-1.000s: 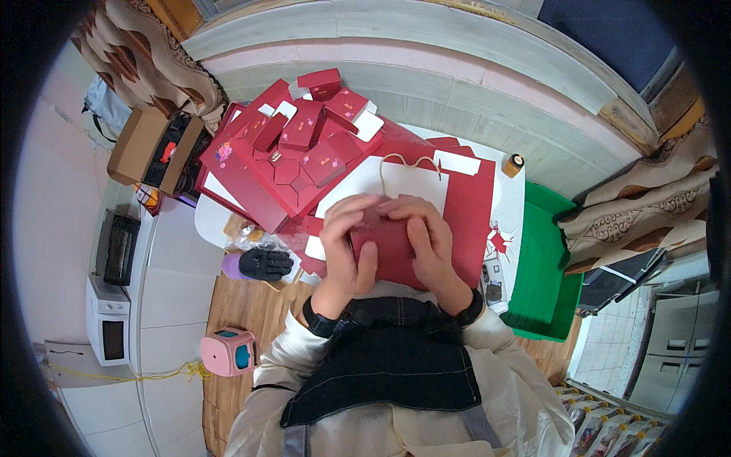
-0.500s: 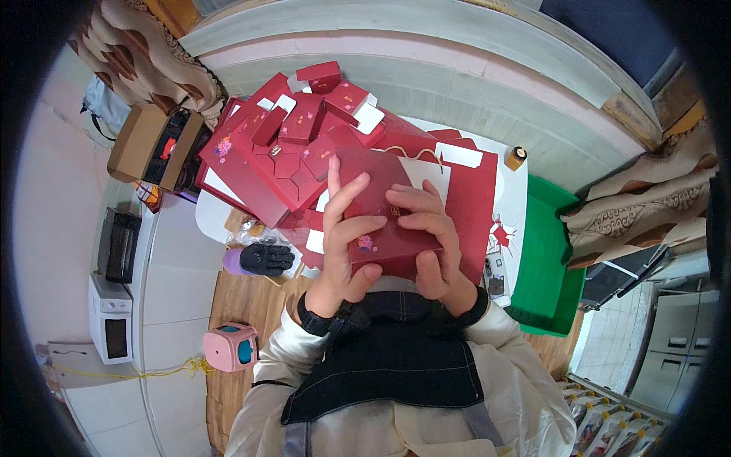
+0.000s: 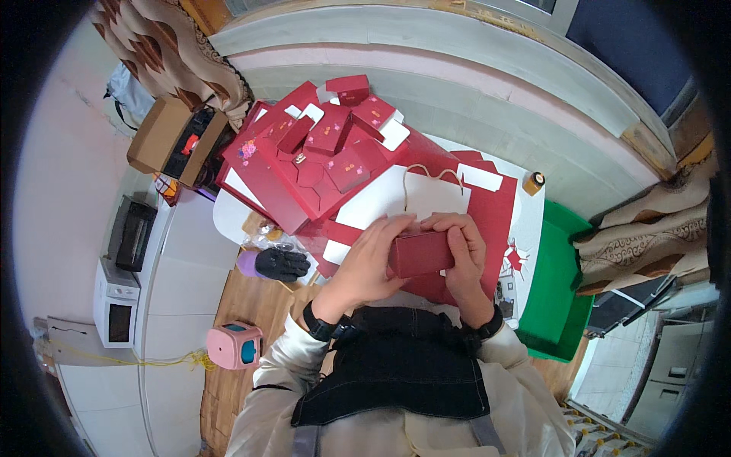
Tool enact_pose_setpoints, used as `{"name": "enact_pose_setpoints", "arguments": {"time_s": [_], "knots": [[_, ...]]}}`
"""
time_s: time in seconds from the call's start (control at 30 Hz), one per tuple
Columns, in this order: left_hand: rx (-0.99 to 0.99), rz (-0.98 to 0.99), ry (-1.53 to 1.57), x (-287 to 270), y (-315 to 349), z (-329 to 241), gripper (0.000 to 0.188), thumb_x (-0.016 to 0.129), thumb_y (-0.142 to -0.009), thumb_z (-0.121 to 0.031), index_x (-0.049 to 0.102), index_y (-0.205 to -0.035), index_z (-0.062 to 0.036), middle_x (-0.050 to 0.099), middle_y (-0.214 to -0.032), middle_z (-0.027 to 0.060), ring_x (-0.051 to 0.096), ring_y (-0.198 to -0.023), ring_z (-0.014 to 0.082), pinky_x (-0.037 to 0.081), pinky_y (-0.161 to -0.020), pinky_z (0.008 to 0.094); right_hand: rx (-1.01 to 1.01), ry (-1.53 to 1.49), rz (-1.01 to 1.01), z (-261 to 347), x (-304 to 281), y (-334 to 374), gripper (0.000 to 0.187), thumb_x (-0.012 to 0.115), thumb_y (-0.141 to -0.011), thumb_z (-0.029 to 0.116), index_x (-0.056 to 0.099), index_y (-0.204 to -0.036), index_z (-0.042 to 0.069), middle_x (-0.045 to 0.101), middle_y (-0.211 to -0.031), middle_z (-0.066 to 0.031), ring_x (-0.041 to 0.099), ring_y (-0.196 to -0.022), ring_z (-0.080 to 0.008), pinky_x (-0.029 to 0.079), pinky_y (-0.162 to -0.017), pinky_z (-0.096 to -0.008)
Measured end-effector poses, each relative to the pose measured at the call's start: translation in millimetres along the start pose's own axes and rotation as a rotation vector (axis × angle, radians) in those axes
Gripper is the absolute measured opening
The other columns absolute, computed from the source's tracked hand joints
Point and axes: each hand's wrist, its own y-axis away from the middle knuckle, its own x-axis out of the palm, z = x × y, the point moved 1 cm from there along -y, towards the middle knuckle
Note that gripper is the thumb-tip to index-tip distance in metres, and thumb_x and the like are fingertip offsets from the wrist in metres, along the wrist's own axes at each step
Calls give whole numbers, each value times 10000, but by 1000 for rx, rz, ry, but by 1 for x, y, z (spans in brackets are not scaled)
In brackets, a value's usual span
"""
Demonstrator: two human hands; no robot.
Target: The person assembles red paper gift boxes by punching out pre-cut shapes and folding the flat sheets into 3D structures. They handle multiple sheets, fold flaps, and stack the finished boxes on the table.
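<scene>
Between my two hands, above the near side of the table, is a small dark red cardboard box [image 3: 420, 254], with one long side facing me. My left hand [image 3: 373, 263] wraps its left end, fingers over the top. At the right end my right hand [image 3: 463, 259] grips it, thumb on the near side and fingers along the top edge. The box's underside and far side are hidden. Beyond my hands lies a white sheet [image 3: 384, 199] with a tan cord [image 3: 434, 174] on it. Farther left is a heap of red folded boxes [image 3: 329, 128] with flower prints and white flaps.
A black and purple glove [image 3: 282, 264] lies at the table's left edge. A small amber bottle [image 3: 534, 183] stands at the far right corner. Right of the table is a green bin [image 3: 560, 305]. A pink stool [image 3: 234, 346] stands on the floor at left, near an open brown carton [image 3: 164, 141].
The box has tipped from showing its broad printed face to showing a narrow side, and sits slightly lower and farther right. My fingers have closed down around its ends.
</scene>
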Motion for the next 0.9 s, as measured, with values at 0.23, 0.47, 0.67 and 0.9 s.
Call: {"name": "enact_pose_setpoints", "arguments": {"time_s": [0.23,0.47,0.67,0.9], "knots": [[269,-154,-184,-7,-13,9,689,712,-591,-25,497,-1246,-32,549,-1244,158,484,-1248,375,251,-1137,553,-30,-24,78,-15,0,-11,248,423,-1024,216,357,-1217,76,658,-1082,-154,584,-1113,-268,290,-1121,-467],[621,-395,-428,-2,-25,12,407,701,-638,-26,642,-1023,-144,560,-1293,52,353,-1370,303,91,-1128,706,-299,167,127,16,-8,-28,710,680,-890,309,272,-1402,34,374,-1480,-220,267,-1434,-329,228,-1155,-446],[602,-375,-529,-7,-37,16,503,662,-616,-15,649,-1093,-173,541,-1329,52,374,-1351,296,146,-1143,657,-281,310,29,30,-26,-30,663,705,-857,259,373,-1379,22,390,-1481,-183,358,-1375,-315,265,-1129,-430],[235,-451,-879,-102,-63,77,672,655,-579,35,581,-1217,-162,493,-1265,93,409,-1267,331,233,-1140,546,24,598,-171,16,-84,34,218,453,-966,-33,560,-1154,-11,678,-988,-133,664,-883,-182,516,-810,-300]]}}
